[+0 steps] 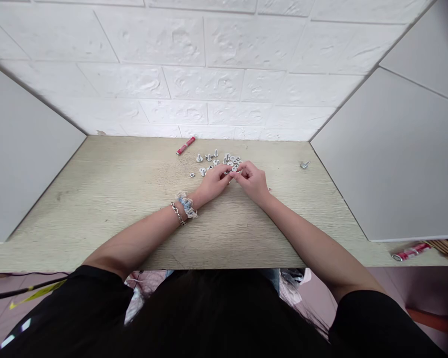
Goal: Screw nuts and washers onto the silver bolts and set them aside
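Observation:
My left hand [214,183] and my right hand [254,183] meet fingertip to fingertip over the table, both closed in a pinch. A small silver nut [234,169] shows at the fingertips of my right hand. What my left fingers grip is mostly covered; only a bit of metal peeks out. Just beyond the hands lies a loose group of silver hardware: bolts, among them an upright bolt [215,153] and a bolt with a washer [199,158], plus several washers and nuts. One loose nut [192,175] lies left of the group.
A red tube [185,145] lies near the white brick wall [182,79]. Far right on the table [108,199] sits a separate bolt [305,164]. Grey panels [406,164] border both sides. Another red tube [410,251] rests at the front right corner.

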`<control>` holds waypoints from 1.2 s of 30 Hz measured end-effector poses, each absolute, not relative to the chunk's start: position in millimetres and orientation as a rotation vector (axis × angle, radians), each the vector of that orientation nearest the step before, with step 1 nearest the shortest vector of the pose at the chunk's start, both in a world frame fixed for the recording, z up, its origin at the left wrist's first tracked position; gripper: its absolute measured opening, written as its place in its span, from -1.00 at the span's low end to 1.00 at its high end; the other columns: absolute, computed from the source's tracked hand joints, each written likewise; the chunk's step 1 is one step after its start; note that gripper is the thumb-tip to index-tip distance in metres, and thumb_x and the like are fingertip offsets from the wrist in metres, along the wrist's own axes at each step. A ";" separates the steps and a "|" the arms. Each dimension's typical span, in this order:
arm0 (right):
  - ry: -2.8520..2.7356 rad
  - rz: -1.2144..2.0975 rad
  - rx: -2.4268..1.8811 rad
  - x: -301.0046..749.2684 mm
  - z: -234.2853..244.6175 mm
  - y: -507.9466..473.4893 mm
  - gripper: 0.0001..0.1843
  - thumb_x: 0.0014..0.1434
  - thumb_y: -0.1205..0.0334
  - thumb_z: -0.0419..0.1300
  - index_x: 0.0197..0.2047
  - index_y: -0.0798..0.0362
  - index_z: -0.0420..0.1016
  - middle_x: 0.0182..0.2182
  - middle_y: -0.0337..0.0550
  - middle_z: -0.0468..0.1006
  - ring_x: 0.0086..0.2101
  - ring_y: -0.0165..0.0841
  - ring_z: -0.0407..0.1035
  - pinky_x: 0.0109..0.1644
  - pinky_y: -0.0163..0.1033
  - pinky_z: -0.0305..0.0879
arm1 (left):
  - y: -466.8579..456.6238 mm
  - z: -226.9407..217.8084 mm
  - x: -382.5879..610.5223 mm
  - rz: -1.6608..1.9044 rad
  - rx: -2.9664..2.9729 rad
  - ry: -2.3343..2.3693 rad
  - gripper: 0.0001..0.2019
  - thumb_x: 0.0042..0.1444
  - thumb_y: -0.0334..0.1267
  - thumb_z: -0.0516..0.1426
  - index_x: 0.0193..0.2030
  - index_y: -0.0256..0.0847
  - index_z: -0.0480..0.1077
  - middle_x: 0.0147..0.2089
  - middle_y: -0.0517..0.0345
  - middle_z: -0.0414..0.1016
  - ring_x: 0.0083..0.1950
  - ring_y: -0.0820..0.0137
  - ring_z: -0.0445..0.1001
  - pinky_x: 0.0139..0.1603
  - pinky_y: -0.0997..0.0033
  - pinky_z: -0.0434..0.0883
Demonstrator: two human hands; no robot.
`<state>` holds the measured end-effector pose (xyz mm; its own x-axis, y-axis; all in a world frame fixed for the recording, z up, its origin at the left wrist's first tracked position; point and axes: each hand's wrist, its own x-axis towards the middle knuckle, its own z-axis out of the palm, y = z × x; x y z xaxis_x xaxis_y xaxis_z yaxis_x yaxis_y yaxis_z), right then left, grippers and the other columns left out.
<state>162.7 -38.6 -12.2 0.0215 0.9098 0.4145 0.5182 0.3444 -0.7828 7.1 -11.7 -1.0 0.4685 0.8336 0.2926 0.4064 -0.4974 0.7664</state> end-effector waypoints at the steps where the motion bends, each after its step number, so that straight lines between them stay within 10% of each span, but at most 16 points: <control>1: -1.609 0.522 -1.319 163.2 -12.5 -38.2 -0.68 0.06 -0.06 0.22 -0.39 0.04 0.35 -0.70 -0.42 0.13 -0.63 -0.51 0.03 -0.50 -0.37 0.07 | -11.4 -1.3 6.9 0.883 2.098 1.032 -0.83 0.18 -0.24 0.02 -0.29 -0.24 0.39 -0.39 0.15 0.40 -0.31 0.38 0.33 -0.25 0.39 0.28; 10: -1.730 0.511 -1.218 162.5 -12.9 -41.1 -0.58 0.17 0.13 0.07 0.08 0.04 0.37 -0.60 -0.37 0.34 -0.59 -0.49 0.17 -0.42 -0.35 0.18 | -9.8 -2.1 8.0 0.883 2.107 1.001 -0.82 0.19 -0.26 0.00 -0.30 -0.25 0.40 -0.39 0.16 0.41 -0.31 0.39 0.34 -0.24 0.40 0.29; 20: -1.700 0.441 -1.320 163.3 -12.9 -39.8 -0.71 0.14 -0.03 0.14 -0.22 0.01 0.44 -0.66 -0.37 0.28 -0.60 -0.47 0.17 -0.45 -0.35 0.16 | -10.2 -1.5 7.7 0.875 2.099 1.029 -0.82 0.19 -0.23 0.01 -0.28 -0.23 0.41 -0.36 0.15 0.43 -0.31 0.40 0.34 -0.28 0.42 0.29; 36: -1.703 0.470 -1.279 164.5 -12.0 -41.6 -0.70 0.20 0.01 0.06 -0.13 0.02 0.40 -0.68 -0.40 0.24 -0.63 -0.48 0.14 -0.48 -0.36 0.12 | -12.5 0.3 8.2 0.856 2.107 0.987 -0.77 0.20 -0.17 0.02 -0.31 -0.23 0.43 -0.37 0.15 0.43 -0.33 0.41 0.33 -0.28 0.41 0.28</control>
<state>164.5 -41.6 -12.0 -0.0319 0.8967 0.4416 0.5434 0.3863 -0.7453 8.2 -12.5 0.3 0.5031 0.8176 0.2801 0.3929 -0.5051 0.7684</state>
